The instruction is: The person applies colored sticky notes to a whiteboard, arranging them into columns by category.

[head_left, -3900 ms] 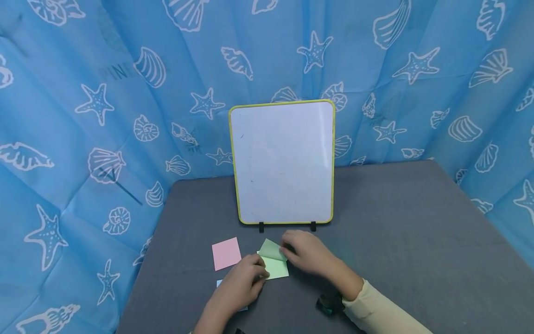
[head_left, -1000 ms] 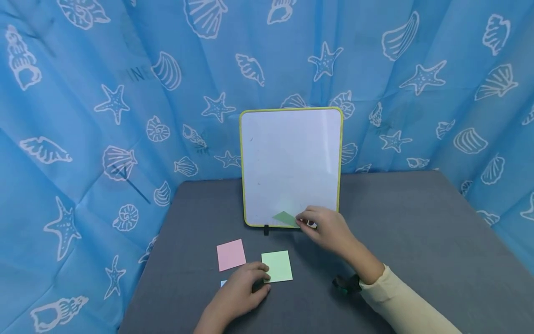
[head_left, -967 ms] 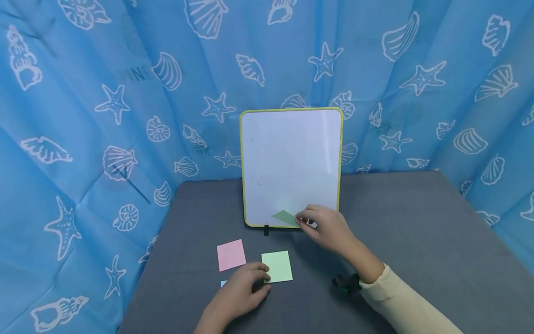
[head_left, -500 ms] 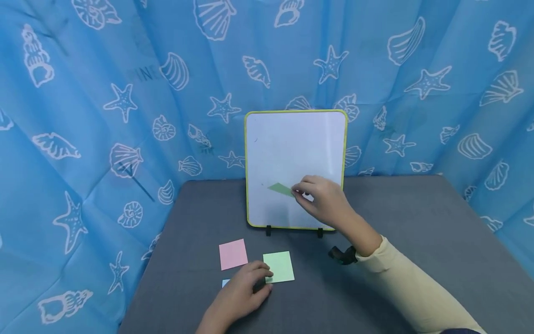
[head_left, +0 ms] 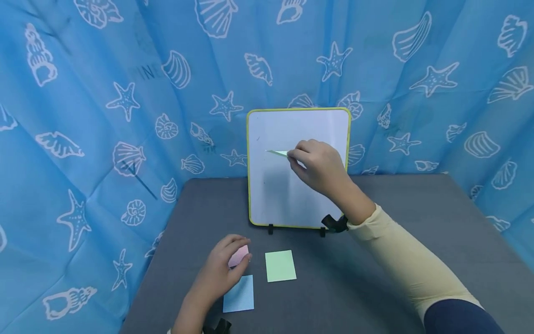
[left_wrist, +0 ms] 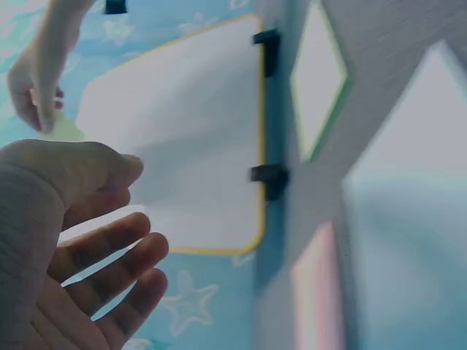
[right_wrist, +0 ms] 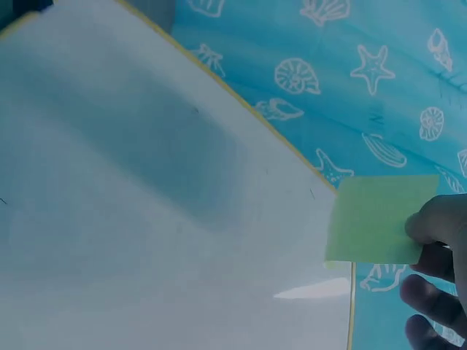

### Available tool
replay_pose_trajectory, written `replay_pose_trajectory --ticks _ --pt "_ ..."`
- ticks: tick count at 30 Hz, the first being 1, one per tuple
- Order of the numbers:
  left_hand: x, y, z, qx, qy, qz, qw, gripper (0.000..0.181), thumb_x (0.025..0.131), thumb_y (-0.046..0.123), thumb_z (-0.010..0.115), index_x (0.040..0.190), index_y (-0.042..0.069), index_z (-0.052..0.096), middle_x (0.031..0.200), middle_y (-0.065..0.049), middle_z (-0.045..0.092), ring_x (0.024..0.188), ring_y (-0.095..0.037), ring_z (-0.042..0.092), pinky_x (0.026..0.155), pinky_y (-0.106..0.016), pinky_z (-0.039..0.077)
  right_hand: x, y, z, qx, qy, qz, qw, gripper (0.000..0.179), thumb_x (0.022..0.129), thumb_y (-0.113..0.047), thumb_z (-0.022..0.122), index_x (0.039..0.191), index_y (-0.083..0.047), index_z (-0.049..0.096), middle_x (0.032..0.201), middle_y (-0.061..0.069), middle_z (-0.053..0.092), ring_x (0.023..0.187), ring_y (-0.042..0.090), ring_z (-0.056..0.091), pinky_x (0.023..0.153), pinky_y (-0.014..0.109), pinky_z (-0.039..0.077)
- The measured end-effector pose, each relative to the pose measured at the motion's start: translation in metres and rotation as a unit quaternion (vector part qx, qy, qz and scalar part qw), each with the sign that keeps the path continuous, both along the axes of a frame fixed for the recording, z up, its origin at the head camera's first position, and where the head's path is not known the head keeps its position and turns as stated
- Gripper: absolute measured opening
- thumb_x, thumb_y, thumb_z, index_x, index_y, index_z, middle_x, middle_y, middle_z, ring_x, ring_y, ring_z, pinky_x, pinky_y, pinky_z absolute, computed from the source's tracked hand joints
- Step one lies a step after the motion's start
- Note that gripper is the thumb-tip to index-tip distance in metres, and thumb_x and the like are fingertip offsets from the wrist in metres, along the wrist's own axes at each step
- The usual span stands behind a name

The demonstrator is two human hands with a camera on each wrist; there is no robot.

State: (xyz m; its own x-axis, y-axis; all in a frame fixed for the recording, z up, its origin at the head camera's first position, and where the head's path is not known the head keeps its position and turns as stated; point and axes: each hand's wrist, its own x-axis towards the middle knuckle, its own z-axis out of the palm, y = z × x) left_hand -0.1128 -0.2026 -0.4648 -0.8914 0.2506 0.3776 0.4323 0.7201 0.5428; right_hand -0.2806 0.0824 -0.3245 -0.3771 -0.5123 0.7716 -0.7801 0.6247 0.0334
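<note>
My right hand (head_left: 320,168) pinches a single green sticky note (right_wrist: 376,219) by one edge between thumb and fingers. It is raised in front of the upper part of a yellow-framed whiteboard (head_left: 267,204). Seen nearly edge-on in the head view, the note shows its flat face in the right wrist view. My left hand (head_left: 219,264) hovers with loosely bent, spread fingers and holds nothing. Beneath it lies a pink sticky note pad (head_left: 239,255), partly covered by the fingers. A blue pad (head_left: 239,297) is close to my left wrist, and a pale green pad (head_left: 281,266) lies to the right.
The whiteboard stands upright on small black feet (head_left: 270,229) toward the back of the grey table (head_left: 400,218). Behind it hangs a blue curtain (head_left: 167,139) with a seashell and starfish print. Black wrist straps with cameras sit at both wrists.
The right hand has peeled the green note off the pad and carried it up in front of the board. The left hand has left the green pad and shifted left over the pink one, uncovering the blue pad.
</note>
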Motion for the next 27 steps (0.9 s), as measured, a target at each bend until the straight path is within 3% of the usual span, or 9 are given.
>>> replay_pose_trajectory --ticks 6,11,18,27 --pt "-0.011 -0.003 0.019 0.005 0.043 0.001 0.9991 0.036 0.092 0.014 0.084 0.127 0.012 0.076 0.125 0.004 0.068 0.118 -0.014 0.067 0.099 -0.040 0.061 -0.019 -0.013 0.013 0.018 0.052 -0.016 0.9984 0.008 0.093 -0.006 0.077 0.099 -0.002 0.081 0.091 0.013 0.076 0.073 0.028 0.063 0.060 0.037 0.053" --pt "-0.016 0.002 0.026 -0.002 0.045 -0.001 0.9990 0.036 0.093 0.015 0.084 0.127 0.013 0.076 0.125 0.003 0.069 0.119 -0.015 0.067 0.100 -0.040 0.061 -0.039 -0.024 0.020 0.033 0.085 -0.016 0.9957 0.011 0.099 -0.006 0.068 0.094 -0.002 0.078 0.090 0.013 0.074 0.074 0.029 0.062 0.060 0.037 0.048" --pt "-0.022 0.004 0.031 -0.005 0.049 -0.017 0.9986 0.034 0.095 0.018 0.082 0.128 0.012 0.075 0.126 0.002 0.069 0.120 -0.015 0.065 0.100 -0.040 0.060 -0.060 -0.030 0.011 0.040 0.066 -0.027 0.9967 0.011 0.099 -0.006 0.070 0.092 -0.002 0.076 0.088 0.012 0.072 0.074 0.028 0.061 0.061 0.038 0.045" --pt "-0.033 -0.005 0.037 0.002 0.098 -0.022 0.9950 0.038 0.092 0.013 0.083 0.129 0.010 0.074 0.125 0.000 0.069 0.119 -0.017 0.065 0.099 -0.039 0.060 -0.065 -0.037 0.001 0.030 0.048 -0.026 0.9981 0.009 0.097 -0.009 0.072 0.096 -0.002 0.078 0.094 0.014 0.075 0.079 0.029 0.065 0.064 0.039 0.050"
